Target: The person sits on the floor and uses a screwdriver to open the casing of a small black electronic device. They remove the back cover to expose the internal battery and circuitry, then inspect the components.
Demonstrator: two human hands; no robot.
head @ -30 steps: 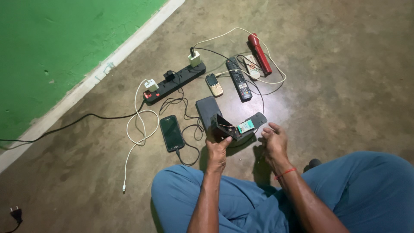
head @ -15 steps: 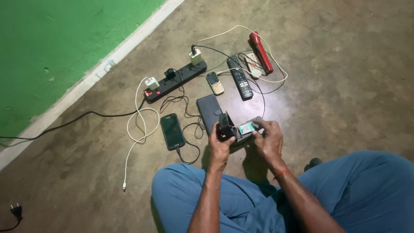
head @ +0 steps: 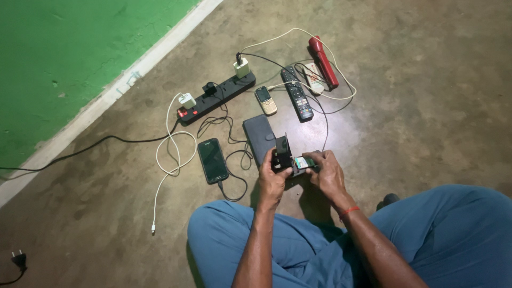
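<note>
Both my hands hold a small black device [head: 284, 157] above the floor in front of my knees. My left hand [head: 273, 178] grips its left side, where a flap or cover stands up. My right hand [head: 326, 172] holds the right side, fingers on a small greenish-white part [head: 302, 162] that looks like a battery. Just behind the device lies a dark grey case [head: 258, 136], and a black smartphone [head: 213, 160] lies to the left with a cable plugged in.
A black power strip [head: 216, 99] with white chargers lies further back. Near it are a small keypad phone [head: 265, 100], a black remote [head: 296, 92], a white remote [head: 314, 78], a red torch [head: 323, 61] and loose cables. A green wall [head: 64, 58] is at left.
My hands have come closer together around the small device, and the right hand has moved left onto the greenish part. The view has shifted slightly.
</note>
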